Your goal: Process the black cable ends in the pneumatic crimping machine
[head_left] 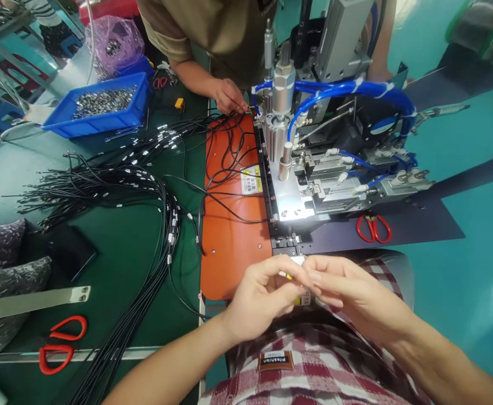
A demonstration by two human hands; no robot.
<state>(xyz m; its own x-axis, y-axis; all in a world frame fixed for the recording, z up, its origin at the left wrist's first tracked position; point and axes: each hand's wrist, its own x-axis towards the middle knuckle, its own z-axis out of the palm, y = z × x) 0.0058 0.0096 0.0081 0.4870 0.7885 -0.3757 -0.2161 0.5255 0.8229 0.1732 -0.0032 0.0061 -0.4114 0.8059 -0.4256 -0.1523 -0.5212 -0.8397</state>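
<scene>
- The left hand [263, 289] and right hand [343, 287] meet just in front of the machine [286, 194], at its near end, above the lap and checked shirt [314, 363].
- Their fingertips come close together, nearly touching; anything held there is hidden or too small to make out, so I cannot tell what they grip, if anything.
- Black cables [173, 222] lie in a thick bundle on the green table [120, 236], curving from the far left toward the near edge. One loose cable runs toward the left wrist.
- Several more cables cross the orange board [233, 239], which lies along the machine's left side.
- At the machine's far end, another person's hand [229, 97] has its fingers pinched beside the cables.
- Red-handled scissors [372, 228] lie right of the machine; another red-handled pair [56, 350] lies near left.
- Far left, a blue tray [103, 125] holds small metal parts, with a purple bag [117, 42] behind it.
</scene>
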